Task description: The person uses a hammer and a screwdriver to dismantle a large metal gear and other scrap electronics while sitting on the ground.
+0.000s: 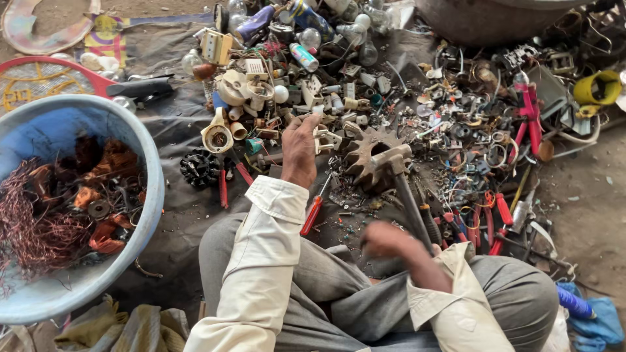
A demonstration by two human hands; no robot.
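Left hand: extended over the scrap pile — fingertips closed on a small white part; exact grip cannot be told.
Right hand: blurred, wrapped around the hammer handle.
Hammer head: positioned just beside a rusty gear on the dark cloth.
Blue tub: located at left — copper wire is contained.

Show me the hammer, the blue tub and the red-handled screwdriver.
hammer [392, 158], head view, on its metal head.
blue tub [154, 189], head view, on its right rim.
red-handled screwdriver [312, 216], head view, on its red handle.
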